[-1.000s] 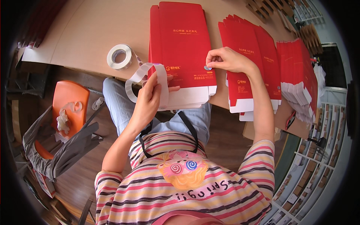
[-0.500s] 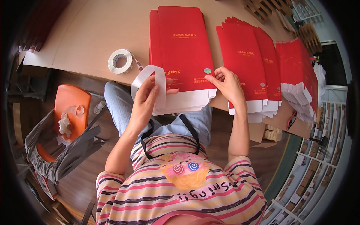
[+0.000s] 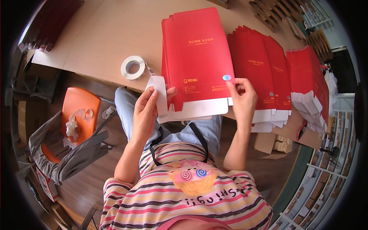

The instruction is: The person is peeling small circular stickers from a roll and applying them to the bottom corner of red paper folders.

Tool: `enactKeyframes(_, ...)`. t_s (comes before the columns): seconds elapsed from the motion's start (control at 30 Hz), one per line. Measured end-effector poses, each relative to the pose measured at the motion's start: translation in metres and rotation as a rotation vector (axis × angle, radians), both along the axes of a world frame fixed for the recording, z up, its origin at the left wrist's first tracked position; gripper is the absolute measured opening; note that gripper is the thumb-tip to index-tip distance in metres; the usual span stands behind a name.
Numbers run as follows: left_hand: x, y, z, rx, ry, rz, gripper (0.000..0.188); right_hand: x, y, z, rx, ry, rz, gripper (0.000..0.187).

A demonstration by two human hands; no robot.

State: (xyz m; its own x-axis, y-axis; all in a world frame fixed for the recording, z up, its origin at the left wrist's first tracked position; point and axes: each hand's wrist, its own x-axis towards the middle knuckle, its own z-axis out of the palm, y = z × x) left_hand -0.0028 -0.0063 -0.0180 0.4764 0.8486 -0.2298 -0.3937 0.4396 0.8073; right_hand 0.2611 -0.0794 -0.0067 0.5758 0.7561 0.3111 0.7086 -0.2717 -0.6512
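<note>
My left hand (image 3: 146, 107) pinches a strip of white sticker backing (image 3: 161, 94), which runs back toward a white roll of stickers (image 3: 133, 68) on the table. A flattened red carton (image 3: 201, 57) with a white bottom flap lies uppermost on the near stack, turned slightly askew from those beneath. Near its lower right corner sits a small round shiny sticker (image 3: 226, 78). My right hand (image 3: 242, 97) grips that carton's right edge just below the sticker, its thumb on the front. The left fingertips reach to the stack's lower left side, partly behind the strip.
More flattened red cartons (image 3: 253, 65) fan out to the right, with another pile (image 3: 306, 73) beyond them. An orange chair (image 3: 78, 111) holding crumpled white strips stands at the left. Dark red stacked pieces (image 3: 50, 27) lie at the table's far left.
The view has shifted a little. The top carton has turned out of line with the stack, held by my right hand. The looped backing strip now hangs flatter from my left hand.
</note>
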Motion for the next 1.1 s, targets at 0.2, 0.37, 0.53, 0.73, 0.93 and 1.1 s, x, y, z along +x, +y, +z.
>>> enactKeyframes(0.2, 0.003, 0.01, 0.032, -0.181, -0.29, -0.044, 0.032, 0.127, -0.054, 0.016, 0.123, 0.202, -0.114, 0.028)
enactKeyframes(0.37, 0.023, 0.011, 0.046, -0.299, -0.39, -0.027, 0.035, 0.024, -0.014, 0.046, 0.183, 0.121, 0.172, 0.034)
enactKeyframes(0.53, 0.034, 0.006, 0.052, -0.202, -0.394, 0.022, 0.042, -0.1, -0.007, 0.015, 0.007, 0.999, 0.65, 0.049)
enactKeyframes(0.73, 0.015, -0.014, 0.011, -0.042, -0.012, -0.199, 0.045, -0.093, -0.004, 0.026, 0.066, 0.419, 0.59, 0.045)
enactKeyframes(0.93, 0.016, -0.014, 0.006, 0.028, 0.054, -0.179, 0.046, -0.097, -0.001, 0.027, 0.28, -0.271, 0.485, 0.025)
enactKeyframes(1.1, 0.014, -0.013, 0.003, 0.027, 0.11, -0.241, 0.041, -0.095, 0.003, 0.03, 0.292, -0.413, 0.539, 0.028)
